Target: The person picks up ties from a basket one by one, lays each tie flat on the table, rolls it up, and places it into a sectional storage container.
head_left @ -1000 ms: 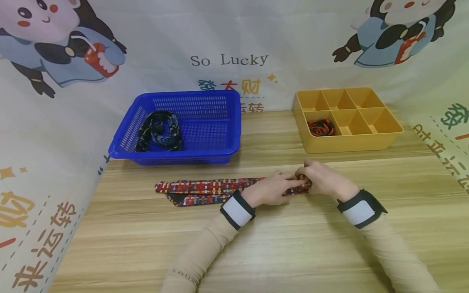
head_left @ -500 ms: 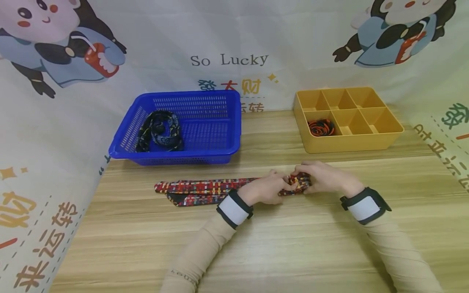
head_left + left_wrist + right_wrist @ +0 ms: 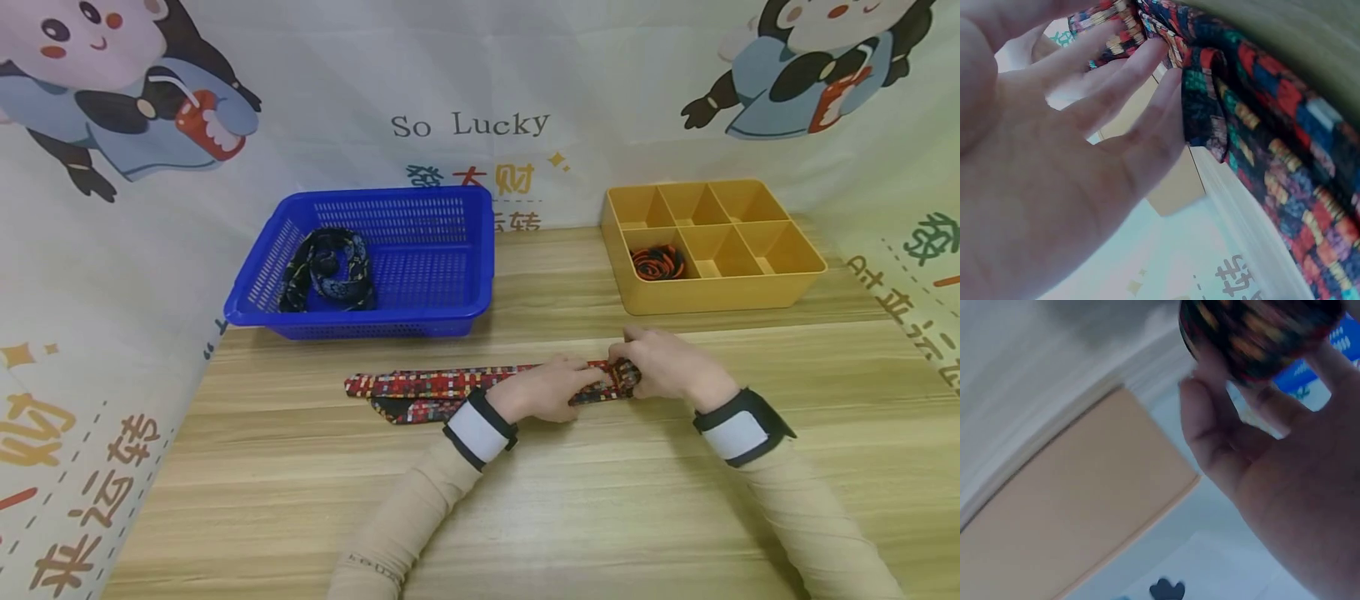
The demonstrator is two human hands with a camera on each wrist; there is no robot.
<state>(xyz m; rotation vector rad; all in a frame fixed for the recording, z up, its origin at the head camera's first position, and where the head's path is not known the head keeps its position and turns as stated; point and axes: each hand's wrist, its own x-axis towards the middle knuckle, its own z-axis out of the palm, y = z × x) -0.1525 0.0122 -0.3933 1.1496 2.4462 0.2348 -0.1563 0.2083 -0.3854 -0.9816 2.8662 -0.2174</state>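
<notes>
A red, multicoloured checked necktie (image 3: 427, 383) lies lengthwise on the table, its right end wound into a roll (image 3: 624, 377). My right hand (image 3: 667, 367) grips this roll from the right, thumb and fingers curled round it. In the right wrist view the roll (image 3: 1254, 337) sits between the fingertips, partly cut off by the frame. Just left of the roll, my left hand (image 3: 551, 388) rests on the necktie with its fingers fairly straight. The left wrist view shows those fingers (image 3: 1116, 87) along the cloth, beside a small loop (image 3: 1204, 106) on the necktie's back.
A blue basket (image 3: 367, 317) at the back left holds a dark patterned necktie (image 3: 348, 287), loosely coiled. At the back right, a yellow divided box (image 3: 720, 293) has a rolled orange-and-black necktie (image 3: 658, 262) in its front left compartment. A printed cloth hangs behind.
The necktie's left tail has slid to the right, while the roll stays near the same place. The right hand has shifted slightly around the roll; the left has hardly moved.
</notes>
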